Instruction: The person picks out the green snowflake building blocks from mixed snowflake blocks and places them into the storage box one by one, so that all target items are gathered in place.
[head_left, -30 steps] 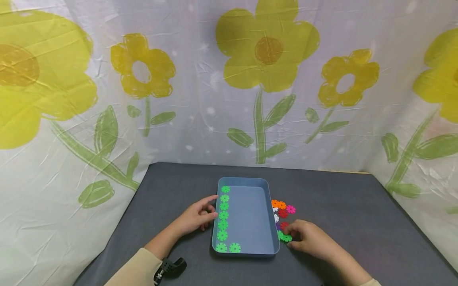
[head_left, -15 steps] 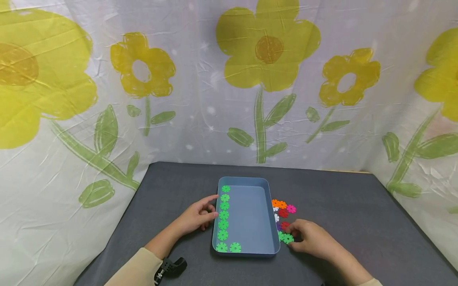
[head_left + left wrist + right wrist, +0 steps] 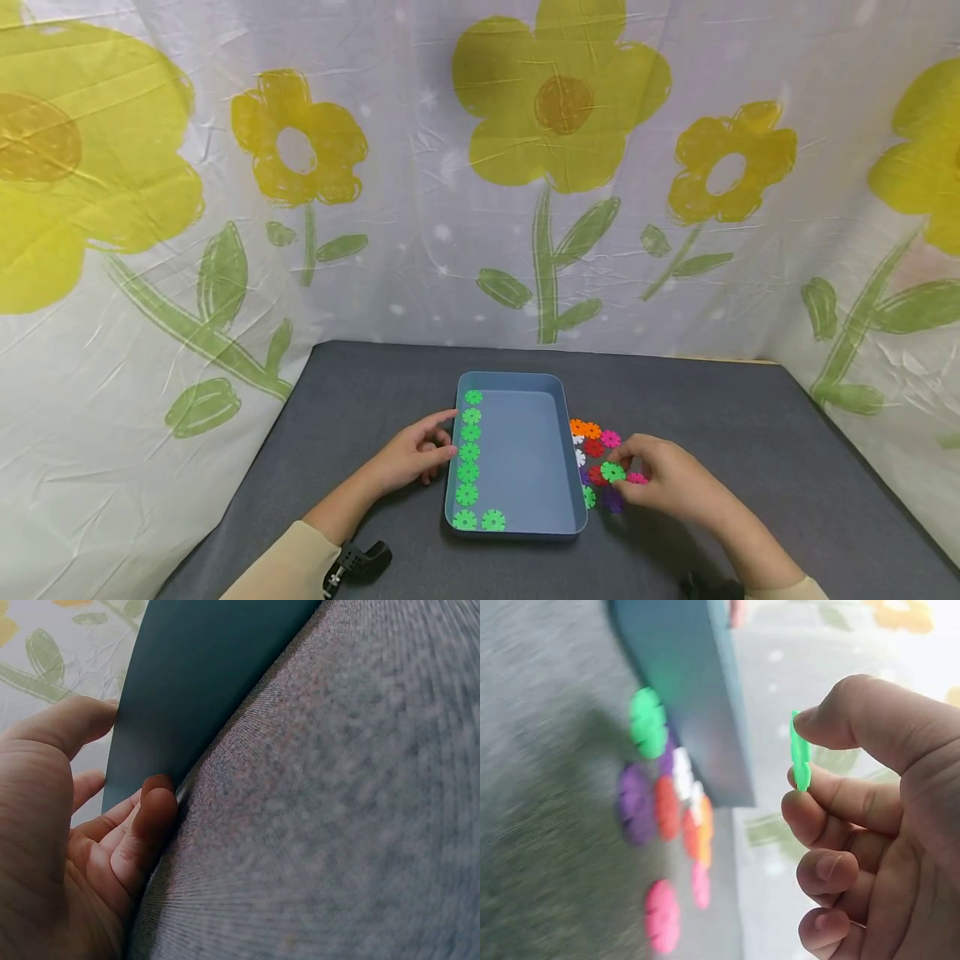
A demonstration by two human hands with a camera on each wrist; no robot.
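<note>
My right hand (image 3: 667, 477) pinches a green snowflake disc (image 3: 801, 752) between thumb and fingers, raised above the table beside the tray. Below it lie loose discs: a green one (image 3: 648, 724), a purple one (image 3: 636, 804) and a pink one (image 3: 662, 916). My left hand (image 3: 411, 450) rests against the left side of the blue-grey tray (image 3: 512, 533), index finger and thumb at its rim. In the left wrist view, its fingertips (image 3: 157, 814) touch the tray's outer wall. Inside the tray, a column of green discs (image 3: 468, 472) runs along the left side, with another green disc (image 3: 492, 520) at the bottom.
More discs lie close along the tray's right side: orange (image 3: 592, 430), pink (image 3: 611, 438), red (image 3: 593, 448) and white (image 3: 580, 457). Dark grey cloth (image 3: 375, 375) covers the table. A flower-printed curtain (image 3: 420, 275) stands behind and at both sides.
My right hand has lifted a green disc from the group and moved slightly up and right, uncovering a purple and a pink disc. The left hand and tray have not moved.
</note>
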